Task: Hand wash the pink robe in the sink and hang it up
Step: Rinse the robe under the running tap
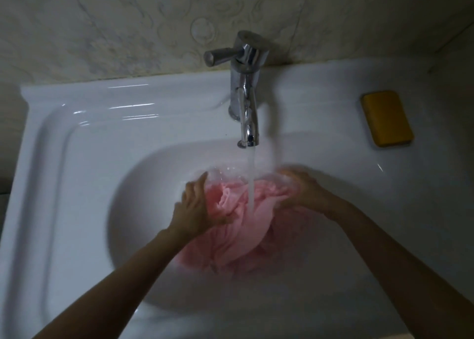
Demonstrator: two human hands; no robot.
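The pink robe (pixel 238 233) lies bunched and wet in the bowl of the white sink (pixel 143 174). Water runs from the chrome tap (pixel 247 100) straight down onto the cloth. My left hand (pixel 196 205) grips a fold of the robe at its left side, thumb curled over the fabric. At the right side my right hand (pixel 301 193) holds another bunch of the cloth, its fingers blurred by motion. Both hands keep the upper part of the robe raised under the stream.
A yellow bar of soap (pixel 387 119) rests on the sink's flat rim at the right. The tap's lever (pixel 220 55) points left. A patterned tiled wall (pixel 128 25) stands behind the sink.
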